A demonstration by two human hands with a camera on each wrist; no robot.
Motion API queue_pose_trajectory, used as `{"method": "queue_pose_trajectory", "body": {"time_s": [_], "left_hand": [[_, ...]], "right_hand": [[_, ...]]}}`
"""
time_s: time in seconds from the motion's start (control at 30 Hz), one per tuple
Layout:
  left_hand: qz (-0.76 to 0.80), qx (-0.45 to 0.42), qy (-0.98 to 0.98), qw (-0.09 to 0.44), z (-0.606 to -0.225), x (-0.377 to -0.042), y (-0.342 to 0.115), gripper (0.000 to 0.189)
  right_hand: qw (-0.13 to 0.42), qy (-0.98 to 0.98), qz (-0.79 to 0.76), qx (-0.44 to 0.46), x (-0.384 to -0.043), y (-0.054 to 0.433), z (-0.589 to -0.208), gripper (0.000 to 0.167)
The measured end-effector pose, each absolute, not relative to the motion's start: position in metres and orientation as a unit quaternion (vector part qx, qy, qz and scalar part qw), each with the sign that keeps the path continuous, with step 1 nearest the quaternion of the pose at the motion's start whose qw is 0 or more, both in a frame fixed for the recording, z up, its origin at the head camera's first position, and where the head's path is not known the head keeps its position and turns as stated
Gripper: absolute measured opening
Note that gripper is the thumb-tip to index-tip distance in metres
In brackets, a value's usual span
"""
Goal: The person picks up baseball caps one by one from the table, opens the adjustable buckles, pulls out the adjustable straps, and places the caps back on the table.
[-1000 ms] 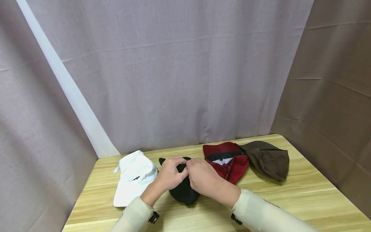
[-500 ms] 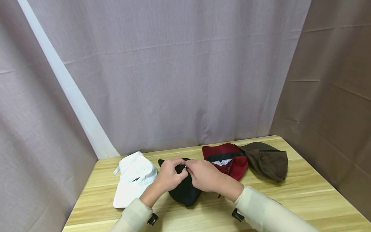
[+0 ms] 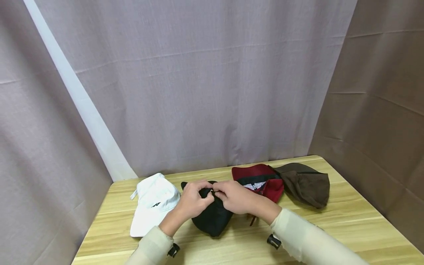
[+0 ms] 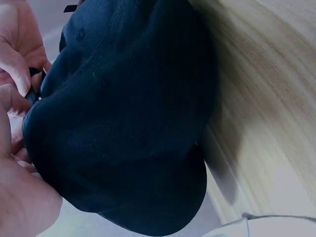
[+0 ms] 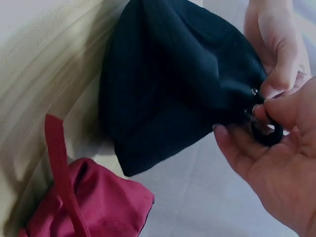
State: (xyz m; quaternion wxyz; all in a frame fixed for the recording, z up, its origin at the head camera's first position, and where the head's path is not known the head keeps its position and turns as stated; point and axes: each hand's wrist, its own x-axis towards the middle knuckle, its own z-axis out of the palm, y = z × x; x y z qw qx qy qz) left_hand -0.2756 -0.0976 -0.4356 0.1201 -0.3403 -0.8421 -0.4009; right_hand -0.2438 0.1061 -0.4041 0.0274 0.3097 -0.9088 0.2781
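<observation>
over the last second, see the right hand (image 3: 236,198) drawn out a bit to its own side, away from the left hand (image 3: 193,200), with thumb and finger now showing in head view. see more of a red strap (image 5: 58,153) there too, likely off the red cap (image 3: 253,171). note no real shift of the left hand or the black cap (image 3: 212,222). read that as strap work under way at the cap's edge, not finished. find the black cap over the middle of the table (image 3: 109,224), between the white cap (image 3: 149,217) and the red cap; can't tell how fully supported from below. left fingers: pinching the cap's edge, just beside a small shiny stud (image 5: 255,92). right fingers: pinching a black strap (image 5: 279,133), bent into a loop. count: four caps (one black, one white, one red, one brown cap (image 3: 309,186)), two hands, one black strap, one red strap, one table, two black buckles (image 3: 274,241), one near each wrist. can't count studs for sure: too small, partly behind fingertips.
</observation>
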Motion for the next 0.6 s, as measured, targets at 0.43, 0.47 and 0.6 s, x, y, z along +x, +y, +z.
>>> {"method": "queue_pose_trajectory", "body": {"time_s": [0.43,0.47,0.6], "left_hand": [[-0.381,-0.354,-0.846,0.118,-0.4322,-0.2734,-0.0931,0.022],[-0.38,-0.355,-0.846,0.118,-0.4318,-0.2733,-0.0927,0.022],[-0.372,-0.362,-0.847,0.114,-0.4301,-0.2732,-0.0897,0.022]], "right_hand": [[-0.02,-0.912,0.296,0.282,-0.2475,0.1154,-0.403,0.023],[-0.011,-0.917,0.287,0.278,-0.2464,0.1141,-0.4028,0.022],[0.027,-0.938,0.231,0.258,-0.2399,0.107,-0.4002,0.02]]}}
